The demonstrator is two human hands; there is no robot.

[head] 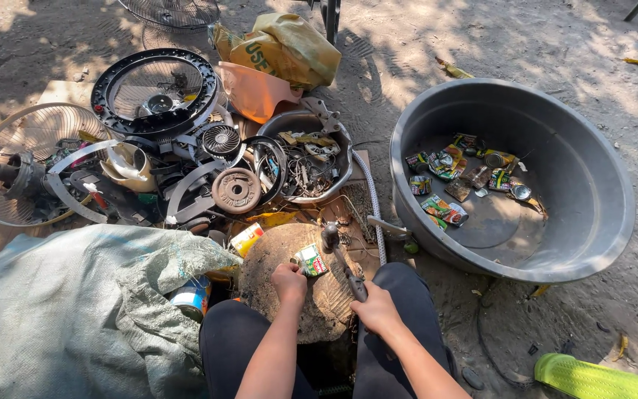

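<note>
A small green can (309, 260) is pinned on the stump (319, 295) by the left hand (289, 281). A hammer (342, 260) is gripped by the right hand (375, 309), handle slanting up-left, head just right of the can.

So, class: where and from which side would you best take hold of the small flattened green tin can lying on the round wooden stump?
Probably pinch the small flattened green tin can by its thin near-left edge, as the left hand does, since the hammer in the right hand crowds its right side.

Flattened green can (309, 260) on stump (282, 295)
</note>
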